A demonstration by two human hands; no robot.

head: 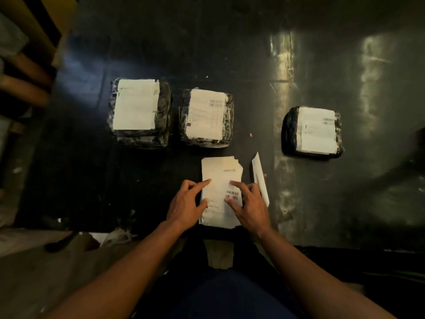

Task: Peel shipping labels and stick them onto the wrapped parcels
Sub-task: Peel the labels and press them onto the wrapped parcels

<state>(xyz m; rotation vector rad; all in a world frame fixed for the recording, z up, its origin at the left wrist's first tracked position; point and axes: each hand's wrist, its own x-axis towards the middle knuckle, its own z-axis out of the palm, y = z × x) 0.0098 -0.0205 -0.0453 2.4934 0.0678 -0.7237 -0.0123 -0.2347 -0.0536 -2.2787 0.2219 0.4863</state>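
Three parcels in black wrap lie on the dark table, each with a white label on top: a left parcel (140, 111), a middle parcel (207, 116) and a right parcel (314, 131) set apart. Near the front edge lies a stack of label sheets (220, 176). My left hand (184, 203) presses on the stack with its index finger and thumb. The index finger and thumb of my right hand (250, 203) touch the stack by the barcodes. Its outer fingers hold a loose white sheet (258, 171), which stands on edge beside the stack.
The table (299, 203) is dark and glossy, with glare at the right. Another person's arms (25, 86) reach in at the far left, below brown cardboard (46, 24). A small pink scrap (251, 134) lies between the parcels. Crumpled paper (117, 236) sits below the front edge.
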